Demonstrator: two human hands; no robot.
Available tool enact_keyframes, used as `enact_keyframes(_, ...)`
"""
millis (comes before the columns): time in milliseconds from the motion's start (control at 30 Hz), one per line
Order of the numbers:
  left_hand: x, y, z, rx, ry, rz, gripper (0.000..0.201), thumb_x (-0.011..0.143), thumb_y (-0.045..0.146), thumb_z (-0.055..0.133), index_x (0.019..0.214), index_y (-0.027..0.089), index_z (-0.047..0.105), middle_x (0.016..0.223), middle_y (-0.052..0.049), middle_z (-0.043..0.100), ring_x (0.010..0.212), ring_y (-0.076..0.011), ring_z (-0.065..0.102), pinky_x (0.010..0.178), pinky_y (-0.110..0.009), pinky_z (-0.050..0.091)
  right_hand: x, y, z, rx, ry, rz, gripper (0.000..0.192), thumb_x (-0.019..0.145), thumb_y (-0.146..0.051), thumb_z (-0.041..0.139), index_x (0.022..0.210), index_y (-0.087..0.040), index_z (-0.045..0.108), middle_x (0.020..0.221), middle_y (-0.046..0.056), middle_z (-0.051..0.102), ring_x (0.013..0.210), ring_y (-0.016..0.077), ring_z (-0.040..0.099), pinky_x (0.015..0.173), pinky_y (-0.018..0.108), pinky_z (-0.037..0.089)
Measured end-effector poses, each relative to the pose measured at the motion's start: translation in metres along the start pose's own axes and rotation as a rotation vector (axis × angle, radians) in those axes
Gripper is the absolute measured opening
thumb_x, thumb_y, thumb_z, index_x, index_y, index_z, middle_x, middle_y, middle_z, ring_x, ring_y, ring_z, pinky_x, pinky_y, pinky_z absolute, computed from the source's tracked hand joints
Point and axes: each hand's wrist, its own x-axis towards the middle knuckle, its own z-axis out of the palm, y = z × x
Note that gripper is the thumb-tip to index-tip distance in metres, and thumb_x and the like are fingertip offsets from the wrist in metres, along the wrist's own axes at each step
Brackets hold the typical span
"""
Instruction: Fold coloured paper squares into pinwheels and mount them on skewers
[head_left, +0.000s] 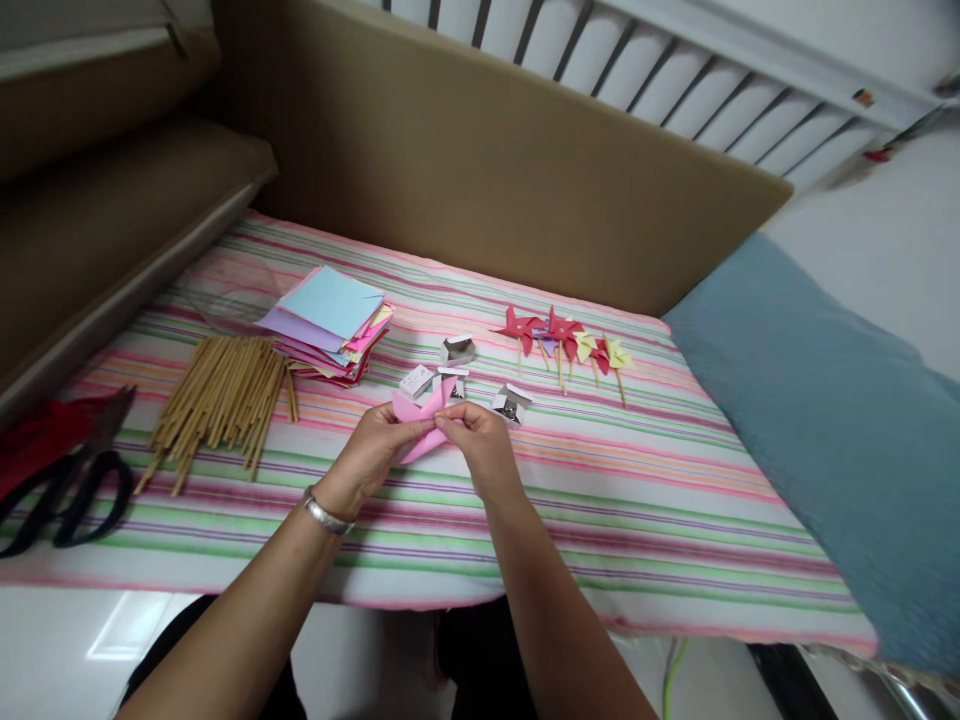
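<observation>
Between my two hands is a pink paper pinwheel [433, 402], its blades folded in toward the middle. My left hand [382, 440], with a silver bracelet at the wrist, grips the left side of the paper. The thumb and fingers of my right hand [480, 440] pinch it close to the centre; whether a pin sits there is too small to see. Just beyond my hands stand small white boxes, among them an open box [511, 402] with dark metal bits inside, a closed box [416, 381] and another open box [457, 349].
Wooden sticks [217, 400] lie in a pile on the left, near black-handled scissors [75, 480]. Behind them is a stack of coloured paper squares [330, 305]. Several finished pinwheels [562, 335] lie at the back right on the striped cloth [637, 540]. A brown panel [480, 170] borders the back.
</observation>
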Motion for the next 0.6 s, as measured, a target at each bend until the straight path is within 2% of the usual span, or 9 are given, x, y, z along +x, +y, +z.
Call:
enact_keyframes(333, 0.0031, -0.005, -0.006, 0.027, -0.032, 0.047, 0.016, 0.057, 0.02, 0.08, 0.071, 0.014, 0.073, 0.071, -0.004, 0.073, 0.066, -0.0144, 0.063, 0.068, -0.026, 0.046, -0.0022, -0.0023, 0.002, 0.051, -0.02, 0.001, 0.004, 0.063, -0.024, 0.068, 0.063, -0.021, 0.066, 0.066, -0.001, 0.066, 0.066, 0.0159, 0.059, 0.067, 0.03, 0.046)
enact_keyframes(600, 0.0016, -0.0045, -0.0045, 0.005, -0.02, 0.05, 0.019, 0.057, 0.019, 0.08, 0.074, 0.014, 0.074, 0.073, -0.005, 0.073, 0.068, -0.0149, 0.064, 0.071, -0.027, 0.047, -0.0026, -0.0014, 0.0025, 0.02, -0.023, -0.012, 0.006, 0.065, -0.026, 0.067, 0.065, -0.021, 0.065, 0.071, 0.0, 0.067, 0.072, 0.0179, 0.061, 0.073, 0.032, 0.047)
